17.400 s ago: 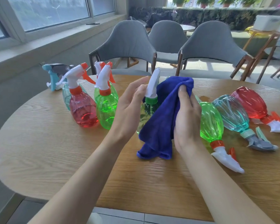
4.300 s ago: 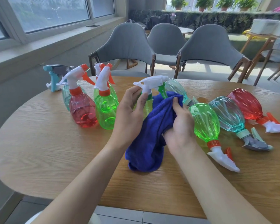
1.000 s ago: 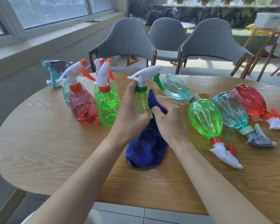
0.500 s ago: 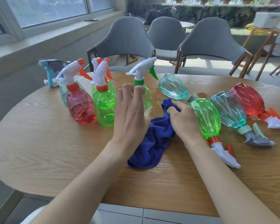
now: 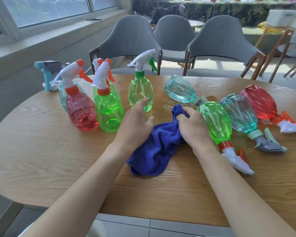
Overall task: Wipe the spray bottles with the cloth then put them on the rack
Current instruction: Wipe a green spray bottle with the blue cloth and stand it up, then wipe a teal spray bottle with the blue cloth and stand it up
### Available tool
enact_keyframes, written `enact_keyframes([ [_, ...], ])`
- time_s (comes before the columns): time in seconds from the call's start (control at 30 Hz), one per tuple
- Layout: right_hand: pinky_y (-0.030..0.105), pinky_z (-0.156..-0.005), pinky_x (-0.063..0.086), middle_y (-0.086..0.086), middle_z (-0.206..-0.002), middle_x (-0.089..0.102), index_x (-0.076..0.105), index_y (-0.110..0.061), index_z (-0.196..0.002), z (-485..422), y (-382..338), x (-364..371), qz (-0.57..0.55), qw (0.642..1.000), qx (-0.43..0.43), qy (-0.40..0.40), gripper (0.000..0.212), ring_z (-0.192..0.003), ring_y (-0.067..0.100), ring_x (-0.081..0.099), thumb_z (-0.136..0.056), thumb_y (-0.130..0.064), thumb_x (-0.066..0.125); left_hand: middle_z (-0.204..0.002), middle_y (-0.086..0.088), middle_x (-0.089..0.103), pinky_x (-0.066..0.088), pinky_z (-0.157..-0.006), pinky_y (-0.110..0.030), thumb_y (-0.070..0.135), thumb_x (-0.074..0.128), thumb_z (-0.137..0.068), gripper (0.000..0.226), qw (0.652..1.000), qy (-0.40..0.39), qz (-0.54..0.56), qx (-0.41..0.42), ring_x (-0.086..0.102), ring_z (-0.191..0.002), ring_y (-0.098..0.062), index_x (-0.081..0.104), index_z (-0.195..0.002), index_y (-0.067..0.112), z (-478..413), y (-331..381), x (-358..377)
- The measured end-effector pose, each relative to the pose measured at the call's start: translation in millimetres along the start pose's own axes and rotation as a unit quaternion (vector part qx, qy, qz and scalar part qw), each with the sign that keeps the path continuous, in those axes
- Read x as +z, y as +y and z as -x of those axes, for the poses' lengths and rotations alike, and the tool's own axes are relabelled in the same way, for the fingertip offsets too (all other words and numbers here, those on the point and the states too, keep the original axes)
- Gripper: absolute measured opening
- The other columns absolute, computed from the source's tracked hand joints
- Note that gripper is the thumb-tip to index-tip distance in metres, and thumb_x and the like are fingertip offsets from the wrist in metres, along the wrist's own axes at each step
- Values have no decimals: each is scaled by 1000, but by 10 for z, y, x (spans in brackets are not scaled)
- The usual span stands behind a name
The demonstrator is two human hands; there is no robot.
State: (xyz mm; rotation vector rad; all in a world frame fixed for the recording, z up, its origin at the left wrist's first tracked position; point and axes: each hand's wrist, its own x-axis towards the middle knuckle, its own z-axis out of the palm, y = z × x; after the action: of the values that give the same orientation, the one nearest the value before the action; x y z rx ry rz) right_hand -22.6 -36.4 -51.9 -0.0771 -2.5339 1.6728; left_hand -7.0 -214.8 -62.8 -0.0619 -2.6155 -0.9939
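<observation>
left hand [image 5: 137,122] hovers palm down, fingers loose and holding nothing, tips at the foot of the upright green-trigger bottle [image 5: 140,93]; right hand [image 5: 193,129] grips the cloth [image 5: 152,151] lying on the table [image 5: 41,151].

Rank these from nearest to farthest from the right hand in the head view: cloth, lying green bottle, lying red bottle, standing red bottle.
1. cloth, gripped by the right hand
2. lying green bottle, just right of it
3. lying red bottle, far right
4. standing red bottle, left side
</observation>
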Motion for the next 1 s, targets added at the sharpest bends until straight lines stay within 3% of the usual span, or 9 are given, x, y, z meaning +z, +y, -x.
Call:
enact_keyframes([
  [0.07,33,-80,50,-12,-93,67,64,-28,-109,-12,0,7,-5,1000,7,13,22,-85,14,63,-102,-11,52,-163,-6,51,36,-125,-36,18,71,-99,74,1000,-4,0,-14,50,-148,-22,36,-165,14,7,27,-4],
  [0.13,32,-77,50,-13,-95,66,63,-28,-113,-20,-3,7,-16,1000,11,17,23,-83,9,62,-102,-11,53,-161,-7,52,37,-124,-37,17,71,-100,71,1000,-6,3,-17,50,-148,-23,38,-163,12,2,32,2],
  [0.23,32,-72,51,-7,-94,67,67,-23,-111,-20,-24,-15,-38,999,21,12,22,-77,13,61,-101,-11,52,-147,-3,64,43,-119,-37,17,69,-101,51,999,-29,19,-5,59,-139,-22,53,-150,14,0,31,27],
  [0.4,36,-72,44,-6,-79,62,68,-20,-98,-32,-80,-66,-79,996,18,40,22,-71,15,53,-95,-12,47,-146,1,66,33,-105,-16,15,60,-107,41,992,-108,-31,56,58,-137,-20,54,-147,17,-38,142,99],
  [0.5,35,-72,39,-8,-72,56,64,-20,-94,-61,-113,-124,-98,993,7,68,22,-65,13,48,-96,-10,45,-157,-3,57,29,-113,-22,18,53,-110,46,982,-159,-77,70,48,-148,-23,45,-156,16,-191,218,194],
  [0.63,38,-75,45,-8,-73,58,63,-22,-93,-43,-116,-142,-90,994,6,63,20,-70,16,52,-93,-14,44,-146,-12,59,30,-123,-53,19,49,-108,33,959,-230,-141,89,43,-148,-38,54,-141,12,-436,283,429],
  [0.77,41,-81,52,-4,-82,65,65,-20,-101,-36,-151,-149,-94,994,14,51,23,-82,22,63,-92,-20,45,-145,-3,59,22,-127,-63,21,51,-103,36,930,-259,-230,120,44,-148,-24,60,-137,14,-559,316,548],
  [0.9,35,-79,43,-6,-85,62,65,-18,-107,-64,-158,-189,-102,994,22,38,22,-79,16,55,-99,-12,46,-135,-11,64,44,-111,-51,32,42,-109,32,940,-204,-262,75,61,-128,-35,57,-129,11,-642,318,505],
  [1.0,35,-79,44,-4,-90,64,65,-17,-111,-69,-160,-205,-115,993,30,25,23,-82,17,57,-99,-12,46,-132,-12,62,55,-92,-51,26,52,-106,33,956,-155,-242,65,65,-117,-37,52,-135,11,-706,353,508],
])
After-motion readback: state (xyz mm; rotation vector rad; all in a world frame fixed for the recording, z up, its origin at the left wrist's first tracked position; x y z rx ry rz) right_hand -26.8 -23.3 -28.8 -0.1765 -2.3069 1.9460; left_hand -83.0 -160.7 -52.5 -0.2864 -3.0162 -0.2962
